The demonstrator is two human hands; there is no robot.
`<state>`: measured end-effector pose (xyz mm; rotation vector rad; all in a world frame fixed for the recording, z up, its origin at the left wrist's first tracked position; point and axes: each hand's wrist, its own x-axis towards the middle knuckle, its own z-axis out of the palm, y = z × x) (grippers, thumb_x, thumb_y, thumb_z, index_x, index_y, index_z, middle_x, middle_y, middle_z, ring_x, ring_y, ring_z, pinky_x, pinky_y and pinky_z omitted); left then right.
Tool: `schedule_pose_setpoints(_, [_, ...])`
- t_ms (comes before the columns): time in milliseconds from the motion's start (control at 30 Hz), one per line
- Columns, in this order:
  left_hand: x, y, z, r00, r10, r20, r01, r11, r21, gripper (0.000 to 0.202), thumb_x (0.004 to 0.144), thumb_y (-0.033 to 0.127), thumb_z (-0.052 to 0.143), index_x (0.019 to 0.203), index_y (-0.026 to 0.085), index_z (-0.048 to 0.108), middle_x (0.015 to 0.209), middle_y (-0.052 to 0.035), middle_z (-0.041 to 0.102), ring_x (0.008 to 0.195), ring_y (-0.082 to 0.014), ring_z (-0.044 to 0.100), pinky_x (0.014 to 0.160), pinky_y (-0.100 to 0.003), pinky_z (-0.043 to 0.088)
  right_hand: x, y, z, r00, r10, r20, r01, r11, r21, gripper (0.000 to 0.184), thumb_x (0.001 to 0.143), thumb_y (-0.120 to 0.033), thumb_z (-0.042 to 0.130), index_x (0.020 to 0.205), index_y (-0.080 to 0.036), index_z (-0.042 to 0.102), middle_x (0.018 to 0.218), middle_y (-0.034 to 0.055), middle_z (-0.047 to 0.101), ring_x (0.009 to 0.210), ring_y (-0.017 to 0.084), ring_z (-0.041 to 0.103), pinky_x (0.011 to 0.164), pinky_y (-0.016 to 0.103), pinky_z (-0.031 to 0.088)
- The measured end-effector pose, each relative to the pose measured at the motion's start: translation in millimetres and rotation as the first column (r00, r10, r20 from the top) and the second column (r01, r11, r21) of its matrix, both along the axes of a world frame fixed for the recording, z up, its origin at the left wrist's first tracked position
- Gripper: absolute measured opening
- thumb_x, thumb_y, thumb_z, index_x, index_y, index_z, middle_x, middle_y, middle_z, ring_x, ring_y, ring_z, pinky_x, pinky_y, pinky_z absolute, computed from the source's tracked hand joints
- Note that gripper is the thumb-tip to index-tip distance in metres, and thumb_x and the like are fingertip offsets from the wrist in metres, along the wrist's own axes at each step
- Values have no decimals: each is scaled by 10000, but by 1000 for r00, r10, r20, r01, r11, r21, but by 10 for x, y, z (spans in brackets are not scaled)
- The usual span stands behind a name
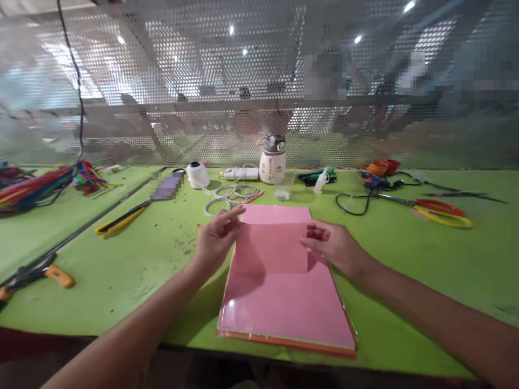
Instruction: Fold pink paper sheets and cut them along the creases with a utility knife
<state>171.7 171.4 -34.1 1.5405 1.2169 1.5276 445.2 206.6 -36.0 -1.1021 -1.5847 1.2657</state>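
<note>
the pink sheet (271, 247) lies on top of the paper stack (284, 324) at the near edge of the green surface (154, 259), with its far part turned back toward the person. the left hand (217, 237) and right hand (334, 244) each pinch a side edge of that flap, fingers (316, 233) closed on it. this looks like a fold midway; creasing it would call for matched edges and a flat press. behind, a clear cup (284, 189) looks empty; the lidded bottle (272, 159) hides its contents.

Left hand (217, 237), right hand (334, 246) pinching pink sheet (271, 248) over paper stack (284, 308).
</note>
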Motion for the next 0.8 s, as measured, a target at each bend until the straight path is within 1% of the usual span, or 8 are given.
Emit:
schedule_pose_setpoints(67, [14,-3,24,983,-70,167,93,986,-136,618,787,290,766,1376,249,584,975,-32,631,859,-144,630,706,-237,522,-60,-18,23,995,-33,-94,29,999,-43,265,620,-357,866,670,-163,694,633,-16,620,615,121,529,615,270,452])
schedule_pose_setpoints(133, [28,-11,43,939,-167,300,242,942,-233,755,753,361,797,1437,227,506,1064,-68,666,906,-180,656,767,-284,544,-121,-38,17,986,-84,-147,77,996,-53,303,587,-373,883,611,-170,660,583,-31,598,576,109,502,593,266,435])
schedule_pose_setpoints(200, [38,-19,42,900,-262,349,371,881,-294,672,748,439,793,1328,167,591,1046,-99,697,890,-210,675,795,-326,552,-177,-43,7,972,-130,-198,118,991,-69,350,558,-418,895,659,-173,666,588,-32,612,565,117,526,584,274,448])
schedule_pose_setpoints(267, [39,-20,21,896,-324,304,419,845,-333,516,750,501,778,1087,119,693,936,-107,716,824,-224,684,774,-348,552,-215,-24,14,955,-164,-246,145,985,-91,405,540,-459,900,707,-174,666,611,-22,639,573,135,571,592,290,477])
schedule_pose_setpoints(333, [35,-11,-5,919,-324,225,386,858,-339,434,747,527,777,884,123,700,816,-86,707,752,-213,671,726,-342,542,-227,11,38,939,-195,-284,172,980,-104,440,520,-470,911,734,-178,660,619,-18,652,583,147,601,610,302,501])
schedule_pose_setpoints(400, [30,1,-19,938,-298,180,341,888,-310,396,744,521,785,794,146,672,744,-50,681,719,-189,646,693,-317,521,-217,47,66,921,-225,-317,201,974,-108,456,506,-466,921,736,-184,646,627,-17,663,586,148,613,624,305,513])
schedule_pose_setpoints(633, [76,-35,32,969,-213,125,239,937,-254,372,748,489,779,690,164,606,632,19,582,601,-118,519,601,-257,424,-165,57,46,890,-237,-390,220,971,-90,427,600,-455,890,847,-204,648,740,8,725,672,195,675,680,334,537])
schedule_pose_setpoints(800, [81,-28,53,979,-109,172,148,960,-236,392,748,512,762,668,165,596,620,29,543,601,-107,481,598,-239,400,-188,-67,37,921,-124,-369,93,991,-99,445,757,-527,777,1069,-234,657,890,47,760,824,258,717,698,365,555])
